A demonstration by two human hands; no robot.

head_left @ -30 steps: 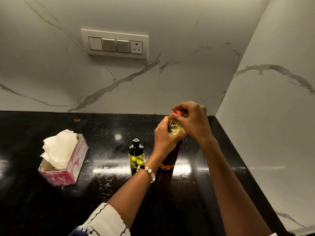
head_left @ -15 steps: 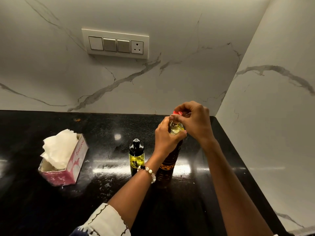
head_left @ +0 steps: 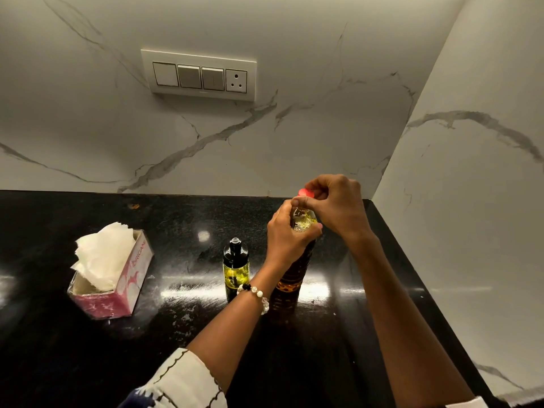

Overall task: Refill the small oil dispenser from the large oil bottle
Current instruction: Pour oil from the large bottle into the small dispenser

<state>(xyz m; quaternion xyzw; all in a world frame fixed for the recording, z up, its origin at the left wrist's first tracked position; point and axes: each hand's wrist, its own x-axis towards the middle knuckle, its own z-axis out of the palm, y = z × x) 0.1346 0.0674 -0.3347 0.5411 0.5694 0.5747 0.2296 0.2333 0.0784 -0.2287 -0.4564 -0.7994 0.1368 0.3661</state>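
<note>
On the black counter (head_left: 182,343), far left: pink tissue box (head_left: 117,290) with white tissues bunched out of the top. Near the middle: small oil dispenser (head_left: 235,267), upright, black cap on, yellow oil inside. Just beside it to the right: large oil bottle (head_left: 294,275), upright. Left hand (head_left: 290,240), beaded bracelet at the wrist, wrapped round the bottle's neck. Right hand (head_left: 335,204) above, fingers curled, pinching the red cap (head_left: 306,192) at the bottle's top.
</note>
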